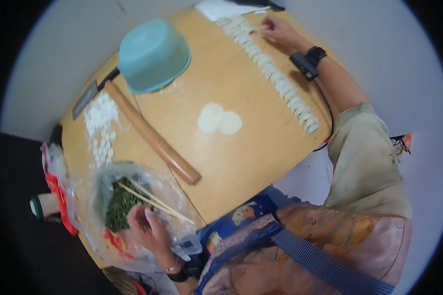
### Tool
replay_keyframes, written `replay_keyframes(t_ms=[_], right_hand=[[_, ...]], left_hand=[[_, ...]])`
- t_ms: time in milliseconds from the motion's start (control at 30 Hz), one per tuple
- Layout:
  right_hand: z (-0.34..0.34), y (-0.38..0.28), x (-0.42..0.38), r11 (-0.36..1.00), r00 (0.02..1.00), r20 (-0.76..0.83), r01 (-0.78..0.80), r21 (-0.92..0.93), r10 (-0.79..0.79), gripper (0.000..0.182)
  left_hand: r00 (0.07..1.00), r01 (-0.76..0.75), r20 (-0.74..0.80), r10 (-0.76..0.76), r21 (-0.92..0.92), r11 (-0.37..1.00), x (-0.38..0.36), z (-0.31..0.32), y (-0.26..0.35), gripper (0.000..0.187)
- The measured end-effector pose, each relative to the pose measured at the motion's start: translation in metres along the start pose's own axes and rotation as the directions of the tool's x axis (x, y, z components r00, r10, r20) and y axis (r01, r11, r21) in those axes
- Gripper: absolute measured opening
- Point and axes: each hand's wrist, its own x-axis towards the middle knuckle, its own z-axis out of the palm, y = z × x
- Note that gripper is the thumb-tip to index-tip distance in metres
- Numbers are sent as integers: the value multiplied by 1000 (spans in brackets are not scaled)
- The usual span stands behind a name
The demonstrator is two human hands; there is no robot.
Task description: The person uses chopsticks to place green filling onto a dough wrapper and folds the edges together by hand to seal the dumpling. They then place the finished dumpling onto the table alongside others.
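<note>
My right hand (276, 30) is at the top right, beside the upper end of a long row of folded dumplings (266, 66). Its fingers are loosely bent, slightly apart, and nothing shows in them. At the lower left, my left hand (145, 227) is over the near edge of a plastic-lined bowl of chopped green filling (119, 209). Its fingers are curved, with a gap to the thumb and nothing visible between. Two chopsticks (160, 204) lie across the bowl, just above that hand. Two round wrappers (210, 118) overlap flat in the middle of the table (182, 132).
An upturned turquoise basin (152, 56) stands at the back left. A wooden rolling pin (150, 132) lies diagonally, near a cleaver (85, 100), floured dough pieces (102, 110) and small dough balls (103, 145). White paper (216, 9) lies at the far edge; a cable runs along the right edge.
</note>
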Motion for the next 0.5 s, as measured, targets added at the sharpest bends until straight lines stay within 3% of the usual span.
replay_keyframes(t_ms=[33,100,233,300,367,433,500], right_hand=[[-7,12,4,994,995,3,101,-31,-101,26],[-23,-12,-8,999,1000,-15,-20,32,21,21],[-56,-67,-31,997,1000,0,26,-75,-26,16],[-65,-121,-54,994,987,154,35,99,-50,12],[-58,-184,-87,990,967,232,76,116,-102,15],[-47,-229,-118,999,902,431,-17,41,-2,11],[-24,-251,-143,1000,875,483,3,-26,10,16]], left_hand=[[1000,29,-11,-29,11,1000,0,0,1,19],[999,39,11,-39,30,999,0,-2,1,20],[1000,-14,17,15,-30,999,1,0,0,20],[999,-7,31,7,-16,1000,2,-2,2,19],[1000,-10,27,11,-29,1000,3,-2,-1,19],[999,-10,37,12,-45,999,1,-3,-2,19],[999,-5,40,7,-47,999,2,-4,-1,19]])
